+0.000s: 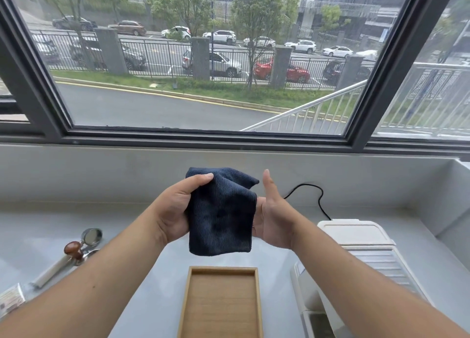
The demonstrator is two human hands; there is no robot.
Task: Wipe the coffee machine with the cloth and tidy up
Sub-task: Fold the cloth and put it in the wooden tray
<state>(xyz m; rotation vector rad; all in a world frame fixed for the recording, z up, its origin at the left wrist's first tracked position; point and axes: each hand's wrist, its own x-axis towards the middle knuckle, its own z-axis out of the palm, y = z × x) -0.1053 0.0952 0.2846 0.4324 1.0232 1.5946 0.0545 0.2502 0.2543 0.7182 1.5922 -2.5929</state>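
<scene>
A folded dark blue cloth (pixel 221 218) hangs in the air between my hands, above the counter. My left hand (pixel 175 208) grips its left edge, thumb on top. My right hand (pixel 273 216) is behind its right edge, thumb up and palm turned toward the cloth; its fingers are hidden behind the fabric, so its hold is unclear. The white coffee machine (pixel 361 251) stands at the lower right, below my right forearm. Its black cable (pixel 318 197) runs back along the counter.
An empty wooden tray (pixel 221 302) lies on the grey counter (pixel 142 274) right below the cloth. At the left lie a portafilter (pixel 90 237) and a wooden-knobbed tamper (pixel 73 250), with a small packet (pixel 11 299) at the edge. A large window (pixel 203 57) is behind.
</scene>
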